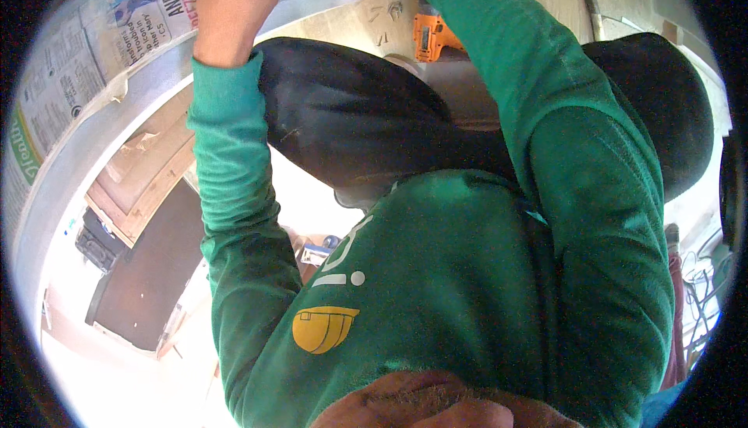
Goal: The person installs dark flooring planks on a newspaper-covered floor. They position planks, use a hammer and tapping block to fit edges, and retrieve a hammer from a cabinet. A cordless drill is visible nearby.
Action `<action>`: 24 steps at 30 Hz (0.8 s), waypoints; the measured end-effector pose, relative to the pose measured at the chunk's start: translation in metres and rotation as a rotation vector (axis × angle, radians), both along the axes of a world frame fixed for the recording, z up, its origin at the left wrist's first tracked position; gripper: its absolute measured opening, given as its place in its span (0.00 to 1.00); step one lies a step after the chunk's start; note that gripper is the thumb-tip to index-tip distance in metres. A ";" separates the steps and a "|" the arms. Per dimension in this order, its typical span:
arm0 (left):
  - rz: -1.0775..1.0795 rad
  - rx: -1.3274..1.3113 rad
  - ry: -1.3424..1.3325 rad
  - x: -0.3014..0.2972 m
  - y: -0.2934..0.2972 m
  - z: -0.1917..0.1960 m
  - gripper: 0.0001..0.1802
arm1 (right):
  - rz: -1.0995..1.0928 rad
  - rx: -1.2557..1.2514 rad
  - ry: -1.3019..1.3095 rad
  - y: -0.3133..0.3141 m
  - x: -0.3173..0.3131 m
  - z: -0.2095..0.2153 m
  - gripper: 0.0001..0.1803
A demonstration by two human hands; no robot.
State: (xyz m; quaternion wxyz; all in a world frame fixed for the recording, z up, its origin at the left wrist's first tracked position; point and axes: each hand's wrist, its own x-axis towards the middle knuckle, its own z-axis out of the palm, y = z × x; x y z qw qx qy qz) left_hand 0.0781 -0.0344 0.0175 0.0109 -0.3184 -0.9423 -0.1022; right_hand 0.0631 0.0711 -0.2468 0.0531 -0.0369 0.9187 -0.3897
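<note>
My left forearm point(234, 15) reaches up past the upper edge, bare below a pushed-up green sleeve point(234, 139). Its hand lies outside the picture. My right arm, in a green sleeve point(522, 38), also stretches to the upper edge, and only a sliver of skin shows there; the fingers are cut off. What either hand holds or touches is hidden. Close beside the right sleeve sits an orange and black power tool point(432, 37), partly covered by the arm. Small bent metal bits point(380, 38) lie near it on a pale wooden surface point(343, 19).
Printed newspaper sheets point(70, 77) cover the curved surface at the left. My dark-trousered leg point(343, 108) is bent under my arms. Lower left are a wooden panel point(144, 178) and a dark brown board point(152, 264). Cables point(705, 272) lie at the far right.
</note>
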 end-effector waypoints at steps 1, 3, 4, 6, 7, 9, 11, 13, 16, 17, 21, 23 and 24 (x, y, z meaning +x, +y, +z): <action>0.012 -0.022 -0.047 -0.007 -0.005 -0.005 0.15 | -0.005 -0.030 0.023 -0.003 -0.001 -0.001 0.20; 0.090 -0.078 -0.205 -0.010 -0.007 -0.018 0.14 | -0.016 -0.088 0.067 -0.012 -0.003 -0.012 0.21; 0.161 -0.113 -0.311 -0.004 -0.004 -0.026 0.14 | -0.063 -0.138 0.097 -0.023 -0.007 -0.025 0.20; 0.210 -0.093 -0.499 -0.006 0.007 -0.062 0.13 | -0.208 -0.197 0.163 -0.023 -0.012 -0.072 0.19; 0.263 -0.008 -0.629 -0.007 -0.002 -0.097 0.12 | -0.242 -0.211 0.224 -0.028 -0.009 -0.088 0.17; 0.506 0.313 -0.943 -0.012 -0.032 -0.169 0.11 | -0.285 -0.259 0.358 -0.040 -0.009 -0.095 0.15; 0.714 0.670 -1.203 -0.021 -0.049 -0.252 0.10 | -0.262 -0.317 0.214 -0.029 -0.006 -0.102 0.13; 0.702 0.857 -1.226 -0.027 -0.055 -0.268 0.09 | -0.400 -0.348 0.189 -0.037 -0.006 -0.102 0.12; 0.631 1.024 -1.204 -0.040 -0.059 -0.274 0.08 | -0.177 -0.363 0.183 -0.016 -0.004 -0.092 0.12; 0.696 1.121 -1.204 -0.048 -0.070 -0.278 0.09 | -0.104 -0.344 0.124 -0.007 -0.001 -0.078 0.12; 0.805 1.245 -1.267 -0.043 -0.053 -0.280 0.14 | -0.111 -0.110 -0.022 0.098 0.044 -0.058 0.12; 0.681 0.975 -1.030 -0.045 -0.055 -0.282 0.12 | -0.191 -0.001 -0.080 0.148 0.086 -0.067 0.12; 0.536 0.751 -0.812 -0.042 -0.051 -0.280 0.11 | -0.243 0.046 -0.119 0.170 0.111 -0.075 0.12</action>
